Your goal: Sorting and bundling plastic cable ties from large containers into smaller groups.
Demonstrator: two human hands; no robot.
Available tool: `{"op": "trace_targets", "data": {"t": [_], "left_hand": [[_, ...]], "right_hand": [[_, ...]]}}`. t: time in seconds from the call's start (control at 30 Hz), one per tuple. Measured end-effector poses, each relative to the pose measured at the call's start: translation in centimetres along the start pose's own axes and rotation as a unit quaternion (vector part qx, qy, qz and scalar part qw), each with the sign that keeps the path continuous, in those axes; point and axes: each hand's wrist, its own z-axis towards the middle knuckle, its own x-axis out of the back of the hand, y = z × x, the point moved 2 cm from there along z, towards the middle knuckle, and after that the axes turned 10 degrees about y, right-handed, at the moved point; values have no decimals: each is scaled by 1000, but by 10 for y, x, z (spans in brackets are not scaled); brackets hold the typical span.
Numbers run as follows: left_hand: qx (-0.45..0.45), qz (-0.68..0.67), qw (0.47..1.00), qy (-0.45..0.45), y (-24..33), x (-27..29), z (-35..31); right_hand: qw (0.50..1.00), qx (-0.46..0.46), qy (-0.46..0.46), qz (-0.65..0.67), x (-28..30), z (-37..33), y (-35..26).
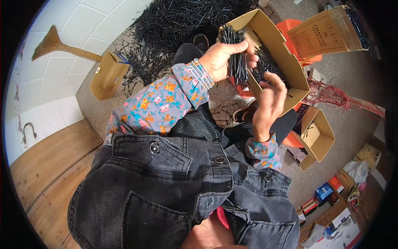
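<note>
A thick bundle of thin black sticks [238,56] stands nearly upright in my left hand [219,58], with the thumb and fingers wrapped round it. My right hand [270,106] is just right of the bundle, its fingers bent and apart, holding nothing I can see. Both hands are over the near side of a long open cardboard box [286,54] in front of me. More loose black sticks [267,66] lie inside that box. Part of its inside is hidden behind my hands.
A large heap of black sticks [178,20] spreads over the floor ahead. Cardboard boxes [110,76] [317,139] stand left and right, another box [319,35] at far right. Red strands [331,95] lie beyond. A straw broom [62,43] leans at the left.
</note>
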Motion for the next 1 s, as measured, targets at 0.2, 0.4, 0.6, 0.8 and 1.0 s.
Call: {"op": "trace_targets", "data": {"t": [0.2,0.4,0.6,0.8,1.0], "left_hand": [[-98,36,994,12,-17,-14,1],[-168,131,975,64,-24,-12,1],[-152,320,931,93,-6,-19,-12],[23,340,940,19,-16,-33,-4],[42,358,932,-38,-34,-40,-1]], "right_hand": [[857,-410,146,277,-18,-3,47],[805,-473,24,358,-35,2,39],[739,-558,-101,363,-31,5,14],[819,-459,-301,168,3,15,20],[857,-416,-292,89,33,16,19]]}}
